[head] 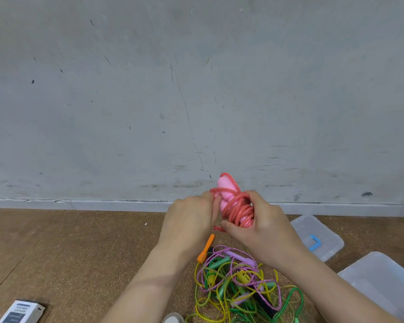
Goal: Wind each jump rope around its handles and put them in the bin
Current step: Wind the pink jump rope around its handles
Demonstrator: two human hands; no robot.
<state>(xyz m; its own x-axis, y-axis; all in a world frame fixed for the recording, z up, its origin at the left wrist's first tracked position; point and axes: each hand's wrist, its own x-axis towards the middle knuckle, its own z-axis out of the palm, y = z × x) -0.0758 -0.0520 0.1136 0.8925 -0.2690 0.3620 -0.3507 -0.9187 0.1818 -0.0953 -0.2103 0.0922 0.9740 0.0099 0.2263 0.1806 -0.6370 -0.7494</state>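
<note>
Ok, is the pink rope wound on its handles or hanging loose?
Mostly wound. The pink rope coils round its pink handles, gripped by the right hand; the left hand pinches a loose loop.

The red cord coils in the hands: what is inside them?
Pink handles stand inside the red cord coils; their upper ends stick out. Their lower ends are covered by the coils and by the right hand. The left hand pinches the cord beside them.

I see a plain indoor room at floor level: a scuffed grey wall (149,89), a pale baseboard (103,203) and a brown speckled floor (68,252) carrying a clear plastic bin (383,276) at its right. Whether it is a home or a studio, I cannot tell.
</note>
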